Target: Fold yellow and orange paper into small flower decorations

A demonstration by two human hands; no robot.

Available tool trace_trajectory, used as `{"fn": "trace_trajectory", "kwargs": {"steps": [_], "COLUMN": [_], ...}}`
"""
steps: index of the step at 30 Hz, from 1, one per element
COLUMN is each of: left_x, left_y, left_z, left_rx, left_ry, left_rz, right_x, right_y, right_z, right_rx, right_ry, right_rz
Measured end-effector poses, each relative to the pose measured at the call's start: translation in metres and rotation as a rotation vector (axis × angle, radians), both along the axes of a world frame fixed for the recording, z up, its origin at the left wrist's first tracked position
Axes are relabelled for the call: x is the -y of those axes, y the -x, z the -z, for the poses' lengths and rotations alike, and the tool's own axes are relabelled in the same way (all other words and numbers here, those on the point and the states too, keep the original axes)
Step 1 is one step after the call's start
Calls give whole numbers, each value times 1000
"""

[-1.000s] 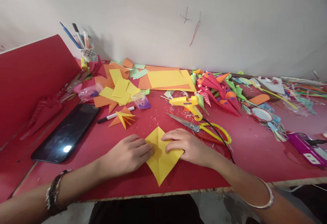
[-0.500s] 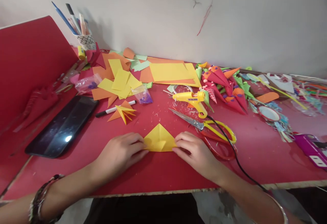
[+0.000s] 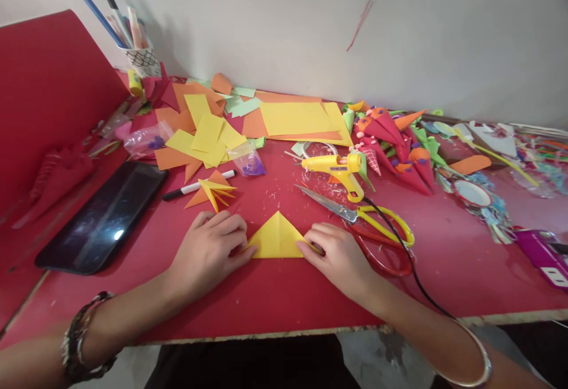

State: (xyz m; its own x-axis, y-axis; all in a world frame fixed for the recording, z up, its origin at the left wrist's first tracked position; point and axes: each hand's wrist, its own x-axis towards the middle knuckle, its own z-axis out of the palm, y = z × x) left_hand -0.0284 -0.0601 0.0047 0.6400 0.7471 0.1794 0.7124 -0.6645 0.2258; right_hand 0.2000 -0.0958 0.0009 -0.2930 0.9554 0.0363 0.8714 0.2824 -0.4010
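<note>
A yellow paper folded into a triangle (image 3: 277, 238) lies flat on the red table (image 3: 275, 300), its point facing away from me. My left hand (image 3: 208, 253) presses its left corner with the fingertips, fingers curled close together. My right hand (image 3: 338, 257) presses the right corner the same way. Neither hand lifts the paper off the table.
Yellow-handled scissors (image 3: 364, 220) and a yellow glue gun (image 3: 338, 170) with a black cord lie just right of my hands. A black marker (image 3: 195, 187), a folded orange-yellow piece (image 3: 213, 192), loose sheets (image 3: 293, 119), paper cones (image 3: 390, 140), a dark phone (image 3: 102, 217) and a pen cup (image 3: 139, 60) surround them.
The yellow paper went from an open kite shape to a small triangle folded in half. Both hands slid outward to its two bottom corners.
</note>
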Motion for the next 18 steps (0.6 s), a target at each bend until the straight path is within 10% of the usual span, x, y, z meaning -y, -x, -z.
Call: {"fn": "trace_trajectory", "kwargs": {"steps": [18], "left_x": [-8], "left_y": [4], "left_z": [3], "left_rx": [-49], "left_ry": [142], "left_rz": [86], "right_x": [-2], "right_y": [2], "right_z": [2], "right_rx": [114], "right_ry": [-83], "right_rz": [-14]}}
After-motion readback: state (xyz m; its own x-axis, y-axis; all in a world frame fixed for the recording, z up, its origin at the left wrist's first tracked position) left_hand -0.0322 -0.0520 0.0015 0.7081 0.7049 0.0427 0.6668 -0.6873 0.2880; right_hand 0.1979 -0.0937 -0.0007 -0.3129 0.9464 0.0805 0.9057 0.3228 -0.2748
